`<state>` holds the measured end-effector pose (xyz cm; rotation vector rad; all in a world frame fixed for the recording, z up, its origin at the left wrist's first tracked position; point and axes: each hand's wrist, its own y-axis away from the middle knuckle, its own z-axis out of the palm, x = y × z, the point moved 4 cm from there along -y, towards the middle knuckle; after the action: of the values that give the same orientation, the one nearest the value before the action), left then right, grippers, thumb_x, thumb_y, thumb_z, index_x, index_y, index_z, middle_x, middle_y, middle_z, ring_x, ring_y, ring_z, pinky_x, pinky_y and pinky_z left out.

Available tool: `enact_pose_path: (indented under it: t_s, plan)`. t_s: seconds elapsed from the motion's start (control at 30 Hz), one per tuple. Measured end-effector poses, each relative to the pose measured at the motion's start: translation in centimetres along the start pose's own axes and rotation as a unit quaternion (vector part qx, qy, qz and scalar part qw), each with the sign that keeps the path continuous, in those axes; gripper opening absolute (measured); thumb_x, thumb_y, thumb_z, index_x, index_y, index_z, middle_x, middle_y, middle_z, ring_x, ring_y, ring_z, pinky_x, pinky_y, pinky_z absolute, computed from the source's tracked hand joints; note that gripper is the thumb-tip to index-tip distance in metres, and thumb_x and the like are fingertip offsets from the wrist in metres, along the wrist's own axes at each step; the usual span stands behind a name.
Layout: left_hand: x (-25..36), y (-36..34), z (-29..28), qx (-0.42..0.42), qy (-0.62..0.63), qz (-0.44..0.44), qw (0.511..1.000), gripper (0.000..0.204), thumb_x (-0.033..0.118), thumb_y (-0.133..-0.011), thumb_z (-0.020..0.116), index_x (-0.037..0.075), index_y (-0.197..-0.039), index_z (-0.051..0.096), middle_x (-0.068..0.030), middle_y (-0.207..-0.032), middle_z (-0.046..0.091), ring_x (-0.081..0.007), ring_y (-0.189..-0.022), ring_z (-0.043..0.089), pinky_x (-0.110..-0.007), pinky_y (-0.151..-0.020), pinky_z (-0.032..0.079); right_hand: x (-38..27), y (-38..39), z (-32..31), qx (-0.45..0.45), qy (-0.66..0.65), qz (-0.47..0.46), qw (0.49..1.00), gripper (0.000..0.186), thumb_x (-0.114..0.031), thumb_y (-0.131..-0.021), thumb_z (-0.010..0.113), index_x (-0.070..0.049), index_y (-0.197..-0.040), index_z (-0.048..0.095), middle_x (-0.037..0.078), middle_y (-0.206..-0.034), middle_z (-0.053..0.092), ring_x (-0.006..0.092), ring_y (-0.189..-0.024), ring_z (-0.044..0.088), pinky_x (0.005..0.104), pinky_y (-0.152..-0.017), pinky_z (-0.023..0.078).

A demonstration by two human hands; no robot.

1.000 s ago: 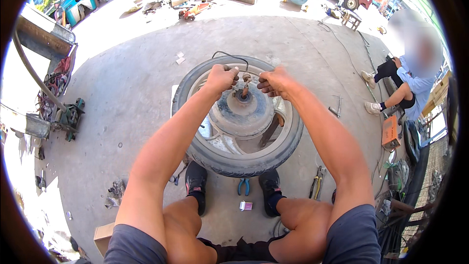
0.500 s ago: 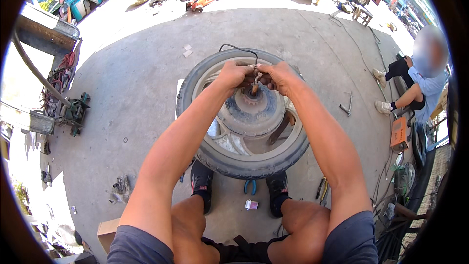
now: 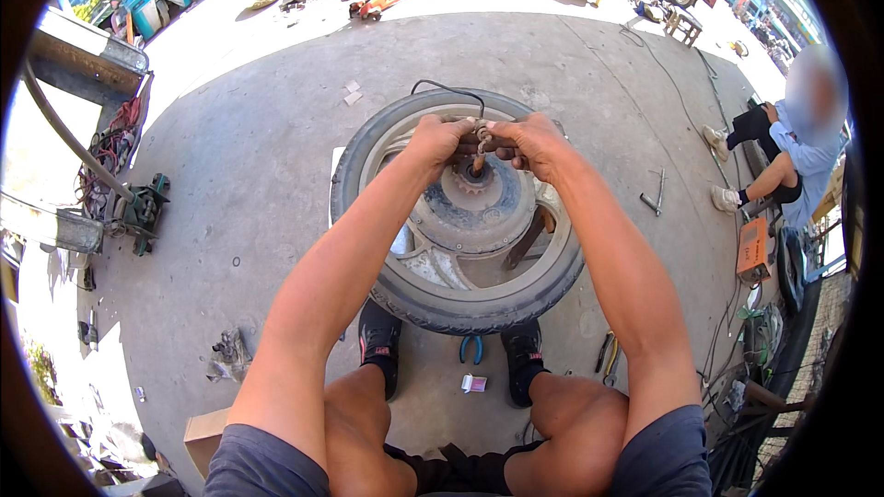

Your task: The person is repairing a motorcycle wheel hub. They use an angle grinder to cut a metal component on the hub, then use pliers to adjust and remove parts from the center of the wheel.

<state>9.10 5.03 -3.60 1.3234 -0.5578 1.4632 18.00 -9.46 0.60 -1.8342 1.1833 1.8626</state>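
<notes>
A wheel with a grey hub motor (image 3: pixel 460 216) and black tyre (image 3: pixel 460 311) lies flat in front of me, a rusty axle (image 3: pixel 478 162) standing up at its centre. A black cable (image 3: pixel 459 89) arches down to the axle top. My left hand (image 3: pixel 444 141) and my right hand (image 3: pixel 528 145) meet there, closed on a small rusty fitting (image 3: pixel 482 135) around the axle top and cable. My fingertips partly hide the fitting, so its exact kind is unclear.
Blue-handled pliers (image 3: pixel 472 348), a small pink box (image 3: pixel 473 384), yellow pliers (image 3: pixel 607 359) and a metal wrench (image 3: pixel 657 195) lie on the concrete. A seated person (image 3: pixel 797 156) is at right, beside an orange box (image 3: pixel 752 250). A green floor tool (image 3: pixel 145 213) stands left.
My hands have come together at the axle top, the right moving inward and closing over the fitting. The view has shifted slightly. Over the last half second they have barely moved.
</notes>
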Motion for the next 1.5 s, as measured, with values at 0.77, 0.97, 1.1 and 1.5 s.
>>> enact_pose_path:
  t_s: [0.77, 0.97, 1.1, 1.5]
  plan:
    - [5.0, 0.7, 1.2, 0.001, 0.047, 0.205, 0.978, 0.024, 0.009, -0.100, 0.061, -0.004, -0.120, 0.066, -0.0138, -0.099, 0.072, -0.0204, -0.086, 0.069, -0.035, -0.078, 0.060, -1.6, 1.9, 0.3, -0.069, 0.052, -0.138, 0.987, 0.026, -0.013, -0.088, 0.075, 0.005, -0.107, 0.070, 0.008, -0.091, 0.071, 0.0121, -0.077, 0.060, 0.0255, -0.060, 0.045]
    - [5.0, 1.2, 1.0, 0.012, 0.050, 0.219, 0.974, 0.025, 0.009, -0.101, 0.060, -0.004, -0.121, 0.066, -0.0140, -0.100, 0.072, -0.0197, -0.086, 0.069, -0.035, -0.076, 0.060, -2.1, 3.0, 0.6, -0.085, 0.099, -0.185, 0.974, 0.032, -0.006, -0.085, 0.074, 0.007, -0.113, 0.068, 0.012, -0.097, 0.072, 0.0182, -0.088, 0.066, 0.0312, -0.078, 0.052]
    - [5.1, 1.5, 1.5, 0.004, 0.052, 0.221, 0.974, 0.025, 0.009, -0.101, 0.060, -0.004, -0.121, 0.066, -0.0139, -0.100, 0.072, -0.0195, -0.086, 0.069, -0.034, -0.076, 0.060, -1.8, 3.8, 0.8, -0.111, 0.075, -0.200, 0.971, 0.035, -0.002, -0.083, 0.075, 0.008, -0.115, 0.067, 0.014, -0.101, 0.073, 0.0201, -0.093, 0.068, 0.0330, -0.085, 0.053]
    - [5.1, 1.4, 1.6, -0.009, 0.050, 0.229, 0.972, 0.026, 0.009, -0.101, 0.060, -0.005, -0.122, 0.065, -0.0147, -0.101, 0.072, -0.0203, -0.086, 0.069, -0.035, -0.078, 0.060, -2.0, 4.9, 1.8, -0.072, 0.071, -0.246, 0.964, 0.037, 0.001, -0.078, 0.078, 0.009, -0.112, 0.066, 0.014, -0.099, 0.073, 0.0200, -0.093, 0.069, 0.0325, -0.083, 0.055]
